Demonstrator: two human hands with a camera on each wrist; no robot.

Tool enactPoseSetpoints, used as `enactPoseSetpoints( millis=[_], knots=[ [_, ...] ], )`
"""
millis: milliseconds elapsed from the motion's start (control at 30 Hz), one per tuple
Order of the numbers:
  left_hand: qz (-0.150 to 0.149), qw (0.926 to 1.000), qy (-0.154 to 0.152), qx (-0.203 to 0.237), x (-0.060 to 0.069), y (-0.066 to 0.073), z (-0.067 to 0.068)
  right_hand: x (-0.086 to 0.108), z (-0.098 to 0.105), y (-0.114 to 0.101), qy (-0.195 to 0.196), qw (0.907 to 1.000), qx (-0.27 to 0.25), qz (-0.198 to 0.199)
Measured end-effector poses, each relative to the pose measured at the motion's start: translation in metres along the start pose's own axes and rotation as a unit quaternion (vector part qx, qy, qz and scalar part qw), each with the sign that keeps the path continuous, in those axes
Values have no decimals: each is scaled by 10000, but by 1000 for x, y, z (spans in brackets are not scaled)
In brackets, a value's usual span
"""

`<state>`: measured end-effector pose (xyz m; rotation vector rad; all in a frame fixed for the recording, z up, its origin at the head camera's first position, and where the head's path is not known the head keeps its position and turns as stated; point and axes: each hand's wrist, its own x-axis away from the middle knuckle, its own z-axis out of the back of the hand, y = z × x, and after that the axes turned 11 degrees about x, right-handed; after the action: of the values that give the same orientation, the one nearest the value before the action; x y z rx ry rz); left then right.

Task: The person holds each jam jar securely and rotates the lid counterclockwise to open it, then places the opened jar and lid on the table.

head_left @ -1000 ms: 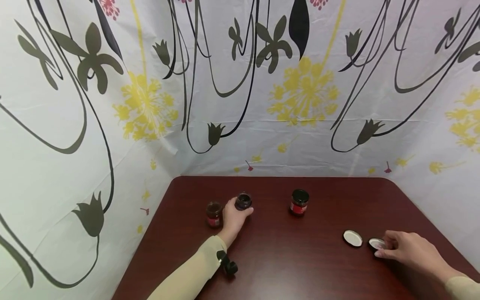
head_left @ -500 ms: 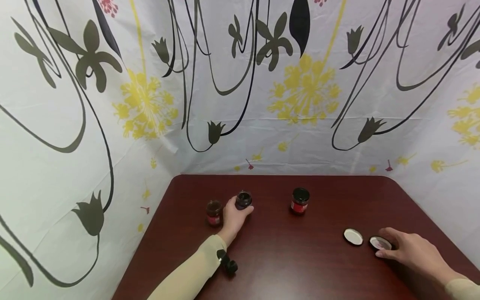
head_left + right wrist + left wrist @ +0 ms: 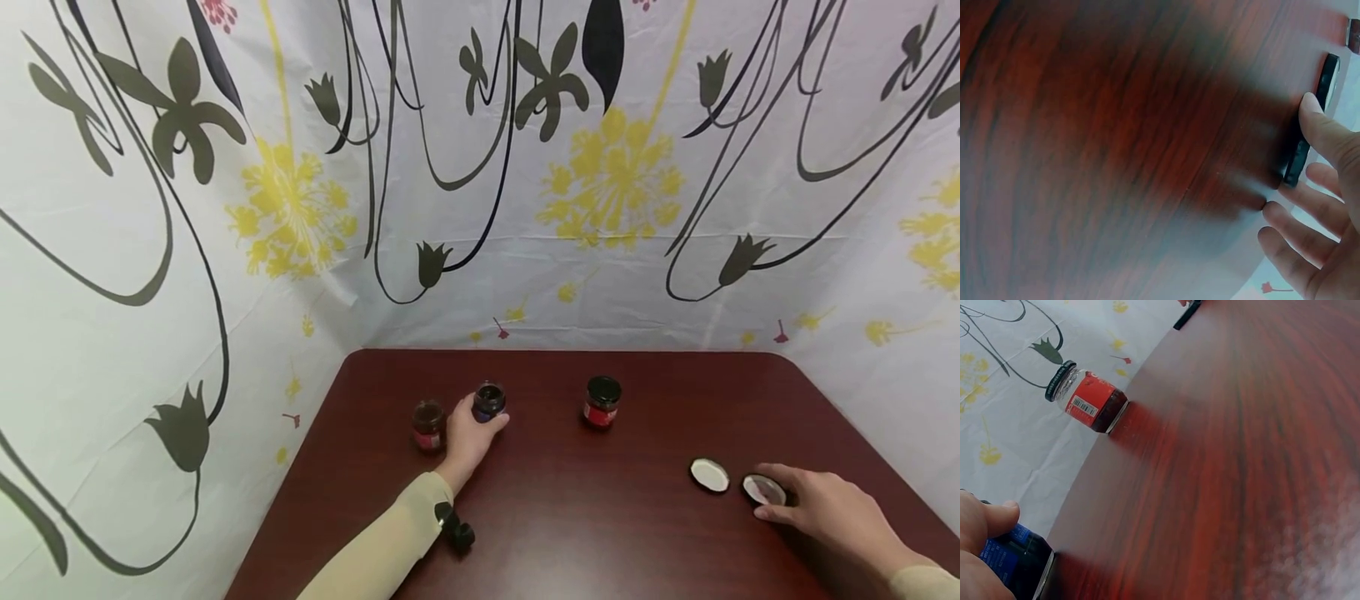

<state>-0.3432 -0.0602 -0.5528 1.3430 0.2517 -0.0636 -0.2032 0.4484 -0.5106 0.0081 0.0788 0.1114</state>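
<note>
My left hand grips a small glass jar with a blue label, its mouth uncovered, standing on the table. Left of that hand stands another uncovered jar with a red label. On the right side, a dark-rimmed jar lid lies with its pale inside up. My right hand is beside it, thumb and index finger spread around its edge; firm contact cannot be told. In the right wrist view the other fingers are loosely extended. A second lid, also inside up, lies just left.
A jar with a red label and dark lid stands at the back centre of the dark red-brown table. A white floral cloth hangs behind and along the sides. A black wrist device sits on my left sleeve.
My right thumb and fingers have spread apart around the lid, uncovering more of its inside. My left hand stays on the blue-labelled jar, and the other jars stay put.
</note>
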Motion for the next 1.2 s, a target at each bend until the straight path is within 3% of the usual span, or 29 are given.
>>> enactPoseSetpoints(
  millis=[333,800,967,1200],
  knots=[
    [3,10000,-64,-5,6,-2,-5,8,-5,3,-215,9997,-21,-76],
    [-86,9999,-85,-3,3,-3,-10,11,-3,8,-52,9997,-100,-224],
    [-258,9996,-14,-59,3,-3,-6,10,-5,3,-142,9992,-340,-172],
    [-257,9996,-71,-118,3,4,0,6,3,-1,-153,9987,-479,-29]
  ],
)
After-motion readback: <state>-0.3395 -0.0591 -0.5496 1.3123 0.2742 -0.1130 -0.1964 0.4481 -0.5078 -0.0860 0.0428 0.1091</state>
